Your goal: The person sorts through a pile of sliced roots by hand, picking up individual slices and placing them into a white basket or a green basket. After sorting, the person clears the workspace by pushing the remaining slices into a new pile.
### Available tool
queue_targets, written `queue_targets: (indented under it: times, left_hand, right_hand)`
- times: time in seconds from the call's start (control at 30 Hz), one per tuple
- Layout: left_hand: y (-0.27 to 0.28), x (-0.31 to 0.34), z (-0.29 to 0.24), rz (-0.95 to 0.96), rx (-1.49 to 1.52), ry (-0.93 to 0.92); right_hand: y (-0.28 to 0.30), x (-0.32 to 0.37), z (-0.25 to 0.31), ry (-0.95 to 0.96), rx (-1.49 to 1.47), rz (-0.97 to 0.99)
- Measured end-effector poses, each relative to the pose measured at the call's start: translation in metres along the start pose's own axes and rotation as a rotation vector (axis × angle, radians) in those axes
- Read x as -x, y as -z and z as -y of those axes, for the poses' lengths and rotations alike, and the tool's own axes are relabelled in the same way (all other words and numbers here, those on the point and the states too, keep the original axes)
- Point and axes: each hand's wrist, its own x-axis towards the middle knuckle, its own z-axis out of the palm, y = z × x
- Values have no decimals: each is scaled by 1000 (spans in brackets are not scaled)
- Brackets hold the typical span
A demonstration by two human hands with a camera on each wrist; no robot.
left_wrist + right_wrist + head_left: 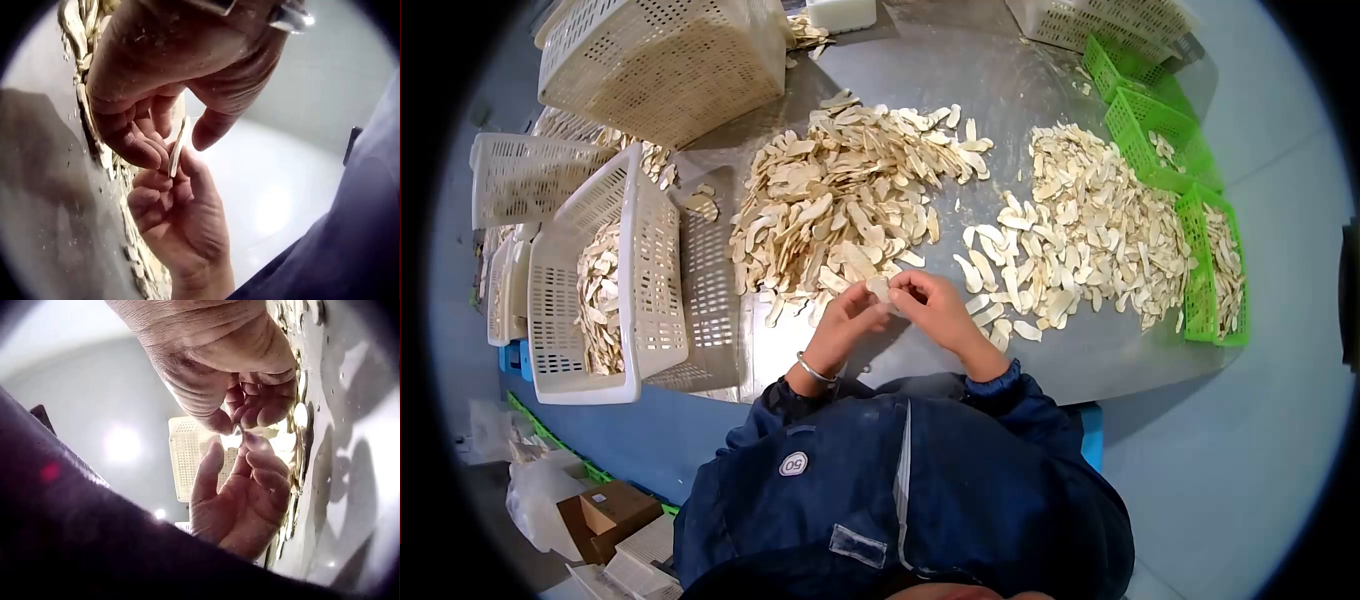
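Note:
A thin, pale, elongated dried slice (878, 289) is held between the two hands, low over the table's near side. My right hand (935, 310) pinches it between thumb and fingertips. In the right wrist view, the slice's edge (237, 430) shows at that pinch. My left hand (847, 325), with a silvery bangle at its wrist, touches the slice with loosely bent fingers. Its thumb stands apart from the slice (177, 149) in the left wrist view. Beyond the hands lies a tall heap of similar slices (830, 190); to the right spreads another, paler heap (1100, 230).
White perforated baskets (655, 290) stand at the left, one with slices inside; a large one (660, 70) stands farther back. Green baskets (1215, 335) line the right edge of the metal table (990, 80). A cardboard box (615, 515) sits below left.

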Motion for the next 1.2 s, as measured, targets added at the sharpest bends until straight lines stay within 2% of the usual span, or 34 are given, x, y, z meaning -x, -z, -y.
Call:
queue_targets:
  times: [0.13,0.27,0.37,0.5,0.6,0.77,1.03,1.13,1.2]
  left_hand:
    - [-10,-3,-5,-1,-98,-48]
    - [-1,-12,12,-55,-175,-99]
    - [5,-17,26,-126,-511,-247]
    - [-21,-17,1,-204,-838,-461]
    - [-32,-19,-8,-195,-977,-539]
    - [-40,-19,-9,-218,-990,-610]
    - [-40,-18,-7,-215,-975,-614]
    - [-32,-18,-1,-171,-947,-506]
    - [-32,-18,7,-188,-727,-416]
  right_hand:
    - [1,1,3,-13,-74,19]
    - [9,1,6,-8,43,-3]
    - [12,2,9,-10,84,-46]
    - [16,2,12,27,145,-107]
    - [18,3,12,50,199,-170]
    - [19,1,10,51,217,-183]
    - [19,0,9,24,248,-182]
    - [20,0,10,17,245,-165]
    - [21,1,10,13,232,-159]
